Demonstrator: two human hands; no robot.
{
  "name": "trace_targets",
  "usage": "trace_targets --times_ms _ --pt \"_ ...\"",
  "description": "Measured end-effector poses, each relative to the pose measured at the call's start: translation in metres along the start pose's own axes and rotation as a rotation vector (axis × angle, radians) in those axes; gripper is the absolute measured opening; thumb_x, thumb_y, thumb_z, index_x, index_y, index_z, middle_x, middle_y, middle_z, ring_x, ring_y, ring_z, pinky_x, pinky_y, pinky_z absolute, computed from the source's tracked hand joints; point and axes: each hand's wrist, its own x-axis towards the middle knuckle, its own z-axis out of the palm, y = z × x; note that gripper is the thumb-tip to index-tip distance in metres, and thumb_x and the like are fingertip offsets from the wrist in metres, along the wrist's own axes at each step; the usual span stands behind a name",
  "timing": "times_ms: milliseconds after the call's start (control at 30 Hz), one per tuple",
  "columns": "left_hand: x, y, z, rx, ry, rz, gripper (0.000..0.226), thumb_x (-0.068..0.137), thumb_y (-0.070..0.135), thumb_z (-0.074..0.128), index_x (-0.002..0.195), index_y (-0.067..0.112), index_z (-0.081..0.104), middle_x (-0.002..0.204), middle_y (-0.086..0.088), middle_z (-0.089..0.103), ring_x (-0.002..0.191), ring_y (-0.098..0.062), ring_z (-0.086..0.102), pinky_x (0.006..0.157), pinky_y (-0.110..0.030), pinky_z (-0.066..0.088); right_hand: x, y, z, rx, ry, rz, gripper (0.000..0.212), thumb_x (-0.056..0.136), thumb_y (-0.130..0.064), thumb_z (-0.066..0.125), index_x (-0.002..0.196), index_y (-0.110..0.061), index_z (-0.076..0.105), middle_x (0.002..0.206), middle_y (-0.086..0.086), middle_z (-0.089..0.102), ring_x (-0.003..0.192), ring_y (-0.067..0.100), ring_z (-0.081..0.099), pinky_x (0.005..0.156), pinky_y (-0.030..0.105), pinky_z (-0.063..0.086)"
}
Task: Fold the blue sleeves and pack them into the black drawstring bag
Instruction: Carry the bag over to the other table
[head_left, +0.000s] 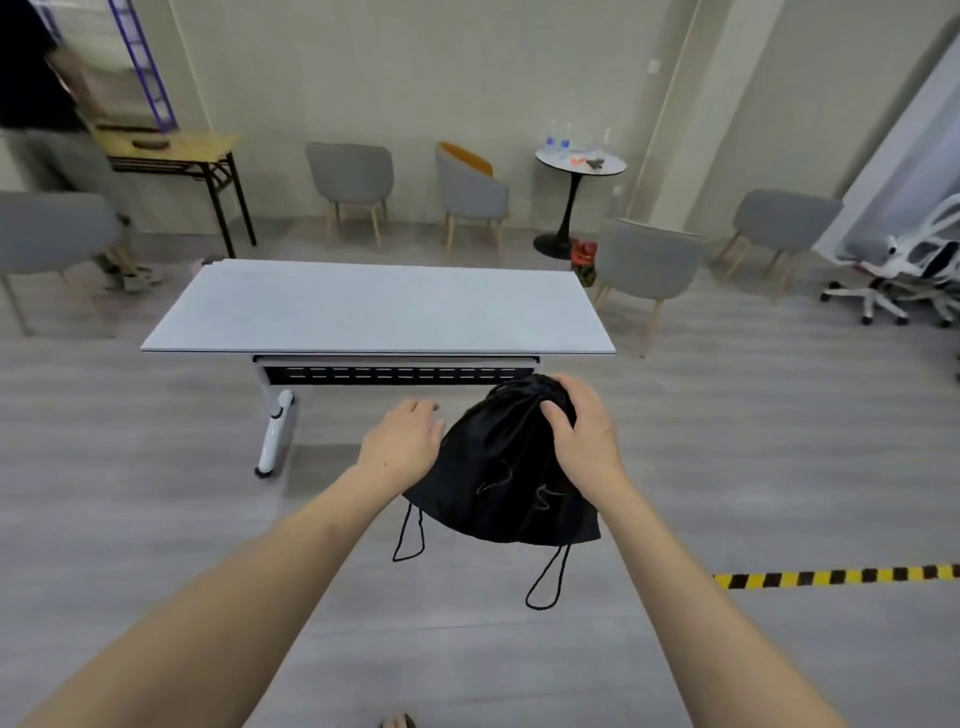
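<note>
A black drawstring bag (506, 478) hangs in the air in front of me, above the floor and short of the white table (374, 306). Its mouth is cinched and its cords dangle in two loops below. My right hand (582, 426) grips the gathered top of the bag. My left hand (402, 444) is at the bag's left side, touching its edge; its fingers point forward and whether it grips the fabric is unclear. No blue sleeves show anywhere in view.
Grey chairs (353, 182) line the far wall, one stands at the table's right end (649, 265). A small round table (581, 163) holds bottles. A person (47, 104) stands far left by a wooden desk. Yellow-black tape (836, 576) marks the floor at right.
</note>
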Motion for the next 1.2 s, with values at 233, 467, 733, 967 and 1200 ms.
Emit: trace_targets --times_ms 233,467,733,967,1200 --pt "0.143 -0.032 -0.037 -0.017 0.056 0.029 0.042 0.105 0.039 0.036 0.141 0.021 0.049 0.139 -0.004 0.051 0.126 -0.027 0.051 0.094 -0.045 0.05 0.149 -0.011 0.057 0.063 0.03 0.003 0.031 0.103 -0.018 0.058 0.134 -0.017 0.058 0.128 -0.004 0.058 0.116 0.006 0.052 0.104 0.017 0.038" --pt "0.295 -0.039 -0.071 0.032 0.129 -0.008 0.043 0.106 0.042 0.035 0.143 0.023 0.046 0.14 -0.003 0.051 0.124 -0.025 0.051 0.088 -0.043 0.049 0.32 -0.016 0.089 0.121 0.043 -0.111 0.029 0.103 -0.018 0.057 0.132 -0.018 0.059 0.123 -0.006 0.059 0.113 0.005 0.052 0.093 0.006 0.035" --pt "0.444 -0.039 -0.103 0.011 0.244 -0.11 0.04 0.105 0.044 0.036 0.138 0.024 0.05 0.138 -0.001 0.052 0.124 -0.026 0.052 0.086 -0.043 0.047 0.496 -0.015 0.117 0.233 0.091 -0.25 0.029 0.102 -0.014 0.057 0.131 -0.015 0.059 0.123 -0.002 0.058 0.111 0.001 0.052 0.096 0.003 0.033" --pt "0.561 -0.049 -0.126 -0.044 0.28 -0.091 0.041 0.104 0.045 0.035 0.136 0.025 0.049 0.135 -0.002 0.053 0.119 -0.027 0.055 0.089 -0.045 0.049 0.625 -0.013 0.138 0.269 0.079 -0.306 0.027 0.102 -0.016 0.056 0.129 -0.018 0.059 0.123 -0.004 0.059 0.117 0.01 0.054 0.104 0.023 0.041" --pt "0.663 -0.088 -0.108 -0.025 0.225 -0.087 0.044 0.106 0.044 0.035 0.142 0.022 0.046 0.14 -0.005 0.051 0.123 -0.03 0.054 0.091 -0.044 0.047 0.714 0.03 0.2 0.222 -0.001 -0.291 0.027 0.102 -0.014 0.057 0.129 -0.016 0.059 0.121 -0.003 0.058 0.114 0.006 0.053 0.097 0.007 0.035"
